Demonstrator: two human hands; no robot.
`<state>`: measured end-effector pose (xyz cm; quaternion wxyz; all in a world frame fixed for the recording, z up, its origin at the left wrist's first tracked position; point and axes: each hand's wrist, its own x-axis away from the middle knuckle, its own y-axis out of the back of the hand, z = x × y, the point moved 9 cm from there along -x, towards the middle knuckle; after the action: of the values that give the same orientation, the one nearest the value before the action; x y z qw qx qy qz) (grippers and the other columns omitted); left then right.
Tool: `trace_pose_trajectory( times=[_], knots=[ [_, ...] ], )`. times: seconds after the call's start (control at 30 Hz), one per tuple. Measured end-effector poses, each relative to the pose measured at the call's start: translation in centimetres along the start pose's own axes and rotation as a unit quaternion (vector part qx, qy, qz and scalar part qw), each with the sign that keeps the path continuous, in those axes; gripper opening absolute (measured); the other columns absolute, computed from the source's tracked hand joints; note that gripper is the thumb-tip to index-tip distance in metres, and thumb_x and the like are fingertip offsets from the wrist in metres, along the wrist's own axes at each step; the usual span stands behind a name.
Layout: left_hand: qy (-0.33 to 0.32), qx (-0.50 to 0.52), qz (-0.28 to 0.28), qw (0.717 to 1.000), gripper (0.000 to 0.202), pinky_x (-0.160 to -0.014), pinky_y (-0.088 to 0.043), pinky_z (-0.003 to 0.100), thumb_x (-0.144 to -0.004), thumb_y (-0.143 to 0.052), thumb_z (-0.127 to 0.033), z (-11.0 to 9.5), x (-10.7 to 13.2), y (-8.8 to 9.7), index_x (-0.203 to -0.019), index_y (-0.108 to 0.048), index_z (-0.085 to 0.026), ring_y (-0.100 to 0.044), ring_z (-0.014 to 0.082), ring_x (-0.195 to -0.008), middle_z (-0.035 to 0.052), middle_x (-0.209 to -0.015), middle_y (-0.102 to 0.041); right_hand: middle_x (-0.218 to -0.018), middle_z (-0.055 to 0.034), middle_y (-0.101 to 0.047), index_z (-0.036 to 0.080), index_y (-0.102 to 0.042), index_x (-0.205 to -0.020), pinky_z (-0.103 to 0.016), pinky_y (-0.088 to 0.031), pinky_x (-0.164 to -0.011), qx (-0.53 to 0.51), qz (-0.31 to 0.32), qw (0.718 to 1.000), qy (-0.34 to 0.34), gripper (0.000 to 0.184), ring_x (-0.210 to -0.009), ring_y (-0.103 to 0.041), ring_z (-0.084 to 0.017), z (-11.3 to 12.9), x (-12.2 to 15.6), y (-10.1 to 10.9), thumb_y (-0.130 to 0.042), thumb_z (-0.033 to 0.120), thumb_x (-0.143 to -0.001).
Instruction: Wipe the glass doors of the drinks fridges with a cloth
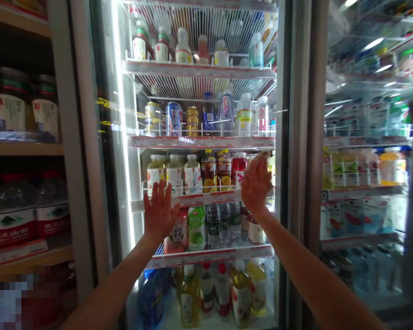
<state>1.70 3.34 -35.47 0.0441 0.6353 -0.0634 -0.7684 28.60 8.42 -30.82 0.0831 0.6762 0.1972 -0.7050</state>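
Note:
My left hand (159, 211) is raised before the middle shelf with its fingers spread and nothing in it. Just beyond its fingertips stand tea bottles (175, 176) with white labels. Slightly blurred, my right hand (256, 183) is up at the shelf's right end, fingers extended and a little bent, with no item visible in it. It partly covers a red drink bottle (240, 162). Between the hands are brown iced tea bottles (224, 169) with yellow caps. Whether either hand touches the shelf edge (209, 198) I cannot tell.
Cans (174, 118) and bottles line the shelf above. Below are a green carton-like pack (196, 228), clear water bottles (214, 224) and larger bottles (241, 293) at the bottom. Metal door frames (298, 137) flank the cooler. Wooden shelving (24, 149) with bottles stands at left.

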Motion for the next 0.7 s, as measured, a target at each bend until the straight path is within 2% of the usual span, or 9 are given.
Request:
trace_pose_trajectory(
  times=[0.1, 0.17, 0.23, 0.33, 0.4, 0.47, 0.6, 0.63, 0.7],
  knots=[
    [-0.004, -0.003, 0.003, 1.0, 0.063, -0.115, -0.008, 0.047, -0.094, -0.032, -0.039, 0.1, -0.1, 0.3, -0.148, -0.005, -0.02, -0.007, 0.023, -0.143, 0.0117, -0.154, -0.015, -0.143, -0.0078, -0.043, 0.019, -0.038, -0.139, -0.042, -0.023, -0.113, -0.036, 0.05, 0.992, 0.109, 0.049, -0.141, -0.023, -0.02, 7.0, 1.1, -0.9, -0.035, 0.029, -0.091],
    [-0.013, -0.006, 0.014, 1.0, 0.062, -0.115, -0.009, 0.047, -0.094, -0.032, -0.041, 0.5, -0.1, 0.6, -0.148, -0.008, -0.02, -0.011, 0.0228, -0.143, 0.0119, -0.153, -0.02, -0.141, -0.0027, -0.046, 0.023, -0.039, -0.138, -0.039, -0.021, -0.115, -0.056, 0.071, 0.981, 0.171, 0.048, -0.14, -0.024, -0.016, 9.1, 1.7, -0.8, -0.038, 0.028, -0.09],
    [-0.012, -0.006, 0.027, 1.0, 0.062, -0.115, -0.01, 0.048, -0.094, -0.03, -0.043, 1.3, -0.3, 0.7, -0.148, -0.011, -0.019, -0.015, 0.0234, -0.142, 0.0132, -0.151, -0.024, -0.143, -0.0062, -0.044, 0.02, -0.033, -0.141, -0.041, -0.019, -0.115, -0.059, 0.064, 0.981, 0.175, 0.051, -0.141, -0.022, -0.016, 7.3, 1.3, -0.2, -0.038, 0.025, -0.09],
    [0.045, -0.008, 0.035, 0.998, 0.065, -0.113, -0.011, 0.052, -0.093, -0.026, -0.049, 3.5, -0.5, 0.9, -0.147, -0.014, -0.014, -0.015, 0.0269, -0.142, 0.0177, -0.151, -0.023, -0.147, -0.018, -0.034, 0.012, -0.02, -0.146, -0.052, -0.019, -0.112, -0.029, 0.009, 0.997, 0.072, 0.056, -0.142, -0.017, -0.024, 1.1, -0.7, 0.6, -0.033, 0.023, -0.092],
    [0.082, -0.01, 0.042, 0.996, 0.069, -0.112, -0.012, 0.054, -0.093, -0.023, -0.052, 4.6, -0.5, 0.8, -0.147, -0.014, -0.011, -0.012, 0.0288, -0.142, 0.0199, -0.151, -0.02, -0.147, -0.0229, -0.03, 0.008, -0.018, -0.146, -0.056, -0.021, -0.109, -0.009, -0.012, 1.0, 0.019, 0.057, -0.142, -0.017, -0.028, -0.6, -1.2, 0.4, -0.031, 0.025, -0.092],
    [0.093, -0.008, 0.052, 0.994, 0.069, -0.112, -0.012, 0.055, -0.093, -0.021, -0.053, 4.8, -0.5, 0.5, -0.147, -0.013, -0.01, -0.01, 0.0293, -0.143, 0.02, -0.152, -0.018, -0.146, -0.02, -0.034, 0.009, -0.025, -0.144, -0.052, -0.023, -0.11, -0.004, -0.004, 1.0, 0.024, 0.056, -0.141, -0.019, -0.027, 1.5, -0.8, -0.1, -0.033, 0.028, -0.092],
    [0.088, -0.003, 0.054, 0.995, 0.069, -0.112, -0.013, 0.056, -0.092, -0.024, -0.052, 4.7, -0.5, 0.7, -0.147, -0.012, -0.012, -0.01, 0.0295, -0.143, 0.0195, -0.152, -0.017, -0.142, -0.0046, -0.046, 0.021, -0.04, -0.137, -0.041, -0.022, -0.115, -0.043, 0.067, 0.986, 0.147, 0.048, -0.14, -0.025, -0.019, 9.6, 1.6, -1.2, -0.039, 0.029, -0.09],
    [0.085, -0.001, 0.056, 0.995, 0.069, -0.112, -0.013, 0.056, -0.092, -0.025, -0.052, 4.6, -0.5, 0.7, -0.147, -0.012, -0.013, -0.011, 0.0295, -0.143, 0.0191, -0.152, -0.017, -0.141, -0.0026, -0.046, 0.023, -0.041, -0.136, -0.039, -0.021, -0.115, -0.054, 0.08, 0.981, 0.168, 0.047, -0.14, -0.025, -0.017, 10.3, 2.0, -1.2, -0.039, 0.028, -0.09],
    [0.077, 0.001, 0.057, 0.995, 0.068, -0.112, -0.014, 0.055, -0.092, -0.027, -0.051, 4.6, -0.5, 0.9, -0.148, -0.012, -0.014, -0.012, 0.0296, -0.142, 0.0185, -0.152, -0.018, -0.143, -0.0049, -0.044, 0.022, -0.038, -0.138, -0.041, -0.021, -0.115, -0.063, 0.087, 0.979, 0.171, 0.048, -0.141, -0.024, -0.017, 9.0, 1.6, -1.0, -0.038, 0.026, -0.091]
  ],
)
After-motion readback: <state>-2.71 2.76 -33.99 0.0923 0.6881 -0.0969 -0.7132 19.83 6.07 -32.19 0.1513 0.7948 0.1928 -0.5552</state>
